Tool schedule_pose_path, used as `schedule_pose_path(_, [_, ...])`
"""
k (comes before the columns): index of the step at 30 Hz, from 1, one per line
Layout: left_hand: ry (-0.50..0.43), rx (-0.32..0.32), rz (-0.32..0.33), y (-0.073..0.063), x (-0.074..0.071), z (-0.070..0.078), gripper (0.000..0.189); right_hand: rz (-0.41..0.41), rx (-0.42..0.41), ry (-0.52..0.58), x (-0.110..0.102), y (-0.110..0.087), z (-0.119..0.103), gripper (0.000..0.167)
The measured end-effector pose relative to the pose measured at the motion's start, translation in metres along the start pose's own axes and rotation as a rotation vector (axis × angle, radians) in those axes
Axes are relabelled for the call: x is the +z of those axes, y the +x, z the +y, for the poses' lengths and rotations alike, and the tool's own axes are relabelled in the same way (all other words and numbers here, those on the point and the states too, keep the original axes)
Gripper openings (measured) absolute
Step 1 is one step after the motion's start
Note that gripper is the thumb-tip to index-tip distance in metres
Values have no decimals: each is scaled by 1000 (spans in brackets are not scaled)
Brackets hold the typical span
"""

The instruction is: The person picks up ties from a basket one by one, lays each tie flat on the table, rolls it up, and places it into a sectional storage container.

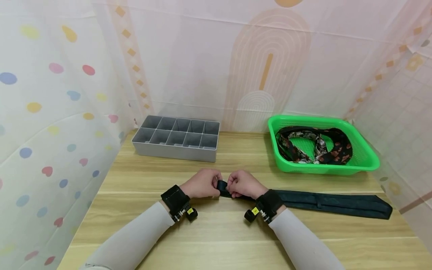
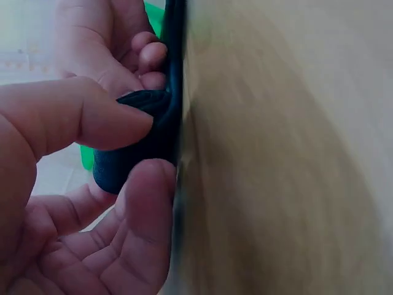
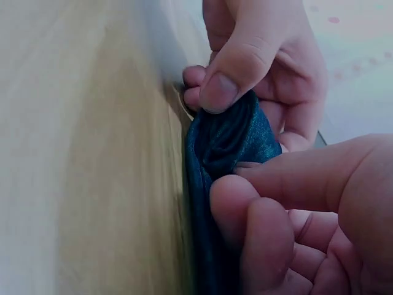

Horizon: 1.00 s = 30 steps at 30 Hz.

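A dark teal necktie (image 1: 337, 204) lies lengthwise on the table, its wide pointed end out to the right. Its other end is wound into a small roll (image 1: 221, 186) between my two hands. With thumb and fingers, my left hand (image 1: 203, 183) grips the roll from the left side; the left wrist view shows the thumb over the dark cloth (image 2: 132, 157). My right hand (image 1: 245, 183) pinches the tie at the roll's right side. In the right wrist view, layered folds (image 3: 230, 135) show at the roll's side, between both hands' fingertips.
Behind my left hand stands a grey divided box (image 1: 175, 150) with two rows of compartments. A green plastic basket (image 1: 366, 159) at the back right contains dark flower-patterned cloth pieces (image 1: 339, 150). Patterned curtains (image 1: 189, 56) hang behind the wooden table (image 1: 216, 240) and at both sides.
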<state>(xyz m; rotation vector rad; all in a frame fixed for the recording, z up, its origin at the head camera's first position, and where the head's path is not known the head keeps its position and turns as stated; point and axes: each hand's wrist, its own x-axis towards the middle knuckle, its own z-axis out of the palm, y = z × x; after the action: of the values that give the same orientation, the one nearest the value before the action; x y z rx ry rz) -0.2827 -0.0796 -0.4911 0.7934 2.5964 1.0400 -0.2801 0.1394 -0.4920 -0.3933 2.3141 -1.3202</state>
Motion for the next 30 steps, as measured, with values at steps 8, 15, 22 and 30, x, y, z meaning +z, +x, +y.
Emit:
schedule_pose_path(8, [-210,-56,-29,0,-1,2,36,74,-52,-96,8,-2,-3,11])
schedule_pose_path(15, [-177,24,-3,1,2,3,30,156,-54,-316,7,-5,-6,16])
schedule_pose_path(22, [-28,34,28,5,10,5,22,97,-22,-340,-2,-5,-6,13])
schedule_pose_path(30, [131,12,22,3,17,14,18,-77,63,-44,-17,-6,-4,16])
